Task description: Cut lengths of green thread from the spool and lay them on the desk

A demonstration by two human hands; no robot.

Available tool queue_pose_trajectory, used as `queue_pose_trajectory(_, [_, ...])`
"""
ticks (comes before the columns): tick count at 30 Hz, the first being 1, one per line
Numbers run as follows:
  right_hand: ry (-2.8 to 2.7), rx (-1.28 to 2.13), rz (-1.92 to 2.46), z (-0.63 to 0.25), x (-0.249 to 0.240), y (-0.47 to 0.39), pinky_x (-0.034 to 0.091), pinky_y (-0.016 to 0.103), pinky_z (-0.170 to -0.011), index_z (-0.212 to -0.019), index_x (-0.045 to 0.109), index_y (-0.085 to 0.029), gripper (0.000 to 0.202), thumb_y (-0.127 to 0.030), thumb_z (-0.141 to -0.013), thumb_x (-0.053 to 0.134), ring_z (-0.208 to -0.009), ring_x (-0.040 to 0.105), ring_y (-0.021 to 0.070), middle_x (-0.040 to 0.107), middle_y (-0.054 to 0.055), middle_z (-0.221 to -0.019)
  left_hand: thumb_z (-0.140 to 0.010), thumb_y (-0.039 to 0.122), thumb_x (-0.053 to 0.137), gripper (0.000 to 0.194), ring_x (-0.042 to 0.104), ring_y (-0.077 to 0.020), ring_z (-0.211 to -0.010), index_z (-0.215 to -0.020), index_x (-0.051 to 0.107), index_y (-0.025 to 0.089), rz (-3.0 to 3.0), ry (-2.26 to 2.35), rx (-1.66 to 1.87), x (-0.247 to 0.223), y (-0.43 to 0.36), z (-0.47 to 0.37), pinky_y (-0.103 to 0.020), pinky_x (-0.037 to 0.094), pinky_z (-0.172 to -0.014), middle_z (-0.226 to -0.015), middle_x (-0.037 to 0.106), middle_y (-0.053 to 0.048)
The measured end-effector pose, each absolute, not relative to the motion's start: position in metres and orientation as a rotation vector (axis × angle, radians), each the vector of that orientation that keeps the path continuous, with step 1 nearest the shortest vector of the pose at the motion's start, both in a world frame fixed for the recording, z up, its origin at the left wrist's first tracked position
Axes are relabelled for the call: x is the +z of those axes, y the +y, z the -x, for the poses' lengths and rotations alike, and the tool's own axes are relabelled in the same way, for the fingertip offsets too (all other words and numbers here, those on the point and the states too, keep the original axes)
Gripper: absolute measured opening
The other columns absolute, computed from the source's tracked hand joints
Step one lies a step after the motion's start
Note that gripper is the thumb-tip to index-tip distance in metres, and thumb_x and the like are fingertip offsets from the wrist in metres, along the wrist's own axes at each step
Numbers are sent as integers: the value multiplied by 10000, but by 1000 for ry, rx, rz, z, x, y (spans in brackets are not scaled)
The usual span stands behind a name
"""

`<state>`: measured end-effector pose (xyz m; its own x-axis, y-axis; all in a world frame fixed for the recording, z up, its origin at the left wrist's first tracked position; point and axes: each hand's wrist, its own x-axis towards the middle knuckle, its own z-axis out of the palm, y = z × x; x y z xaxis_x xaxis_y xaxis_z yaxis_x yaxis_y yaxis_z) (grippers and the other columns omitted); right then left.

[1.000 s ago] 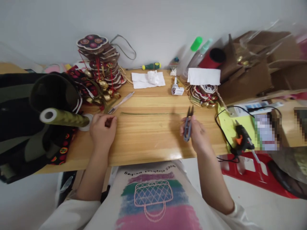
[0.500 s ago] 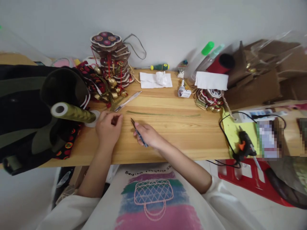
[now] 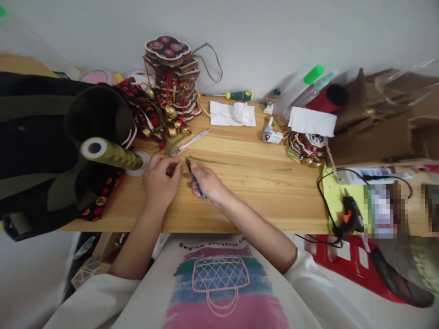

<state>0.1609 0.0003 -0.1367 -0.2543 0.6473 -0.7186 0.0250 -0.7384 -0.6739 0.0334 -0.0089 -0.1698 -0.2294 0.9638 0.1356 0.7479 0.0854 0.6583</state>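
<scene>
Closer now to the narrowly pinched left hand (image 3: pixel 160 179), the right hand (image 3: pixel 208 183) grips snips (image 3: pixel 196 181) near the tabletop's (image 3: pixel 260 201) front edge.

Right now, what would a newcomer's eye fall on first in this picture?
Probably the tall stack of patterned pieces with gold bells, at the back left of the table. Next, perhaps, the leaning green roll left of the left hand, and the dark snips in the right hand.
</scene>
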Motion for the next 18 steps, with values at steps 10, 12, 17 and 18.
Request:
queue_pose_trajectory(10, [-853,2029,1619,-159,-140,-1,206,185,-319,-616,414,-211,417,-343,-1009,367,-278,336,67,353,-88,-339,-777,245,603,74,534,-129,-648,-747,660,211,-1675,2041,897,-166,-9,-35,-267,437,-658,-794,605,-1])
queue_pose_trajectory(12, [-852,2029,1625,-159,-139,-1,206,186,-321,-613,409,-211,419,-330,-1012,360,-281,335,67,347,-88,-340,-776,240,602,68,536,-131,-653,-747,658,214,-1674,2044,883,-165,-9,-35,-269,439,-662,-796,605,1])
queue_pose_trajectory(17, [-864,2023,1626,-159,-137,-1,217,185,-320,-615,418,-206,414,-313,-1011,367,-277,340,66,357,-86,-338,-785,247,603,73,535,-124,-644,-754,656,210,-1710,2021,914,-169,-9,-33,-265,437,-656,-796,604,2])
queue_pose_trajectory(18, [-866,2024,1626,-159,-137,-2,217,183,-319,-614,418,-205,414,-309,-1012,367,-273,336,64,357,-86,-335,-786,248,604,74,534,-122,-639,-755,657,208,-1718,2017,924,-170,-10,-33,-264,436,-653,-795,605,3])
